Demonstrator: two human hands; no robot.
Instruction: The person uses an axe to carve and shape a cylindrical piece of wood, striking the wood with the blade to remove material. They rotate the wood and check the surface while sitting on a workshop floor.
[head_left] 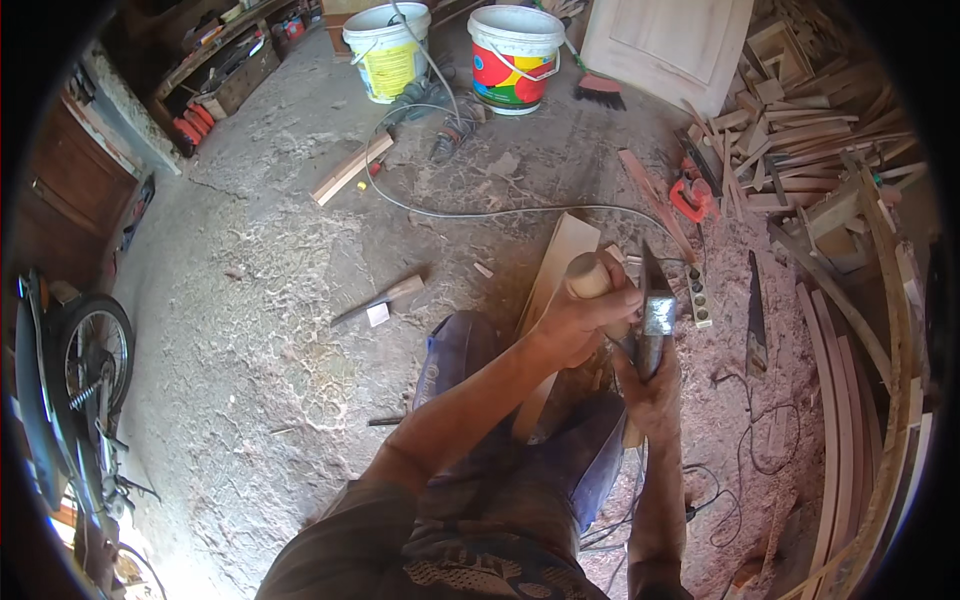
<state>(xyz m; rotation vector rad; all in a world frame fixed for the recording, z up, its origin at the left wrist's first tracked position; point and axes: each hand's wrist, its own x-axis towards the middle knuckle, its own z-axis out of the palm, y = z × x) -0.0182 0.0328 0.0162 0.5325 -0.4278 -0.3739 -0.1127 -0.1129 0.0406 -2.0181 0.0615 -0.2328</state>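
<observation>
My left hand is closed round the pale round wooden handle of a tool, raised above my knees. My right hand grips the tool lower down, at a grey metal blade that points upward. A long pale wooden board lies on the ground just beyond my hands, running away from me. My legs in blue trousers are below both hands.
Two plastic buckets stand at the back, with a brush beside them. A handsaw and a power strip lie to the right. Offcuts pile up at right; curved strips below. A motorbike stands left. Cables cross the sawdust-covered floor.
</observation>
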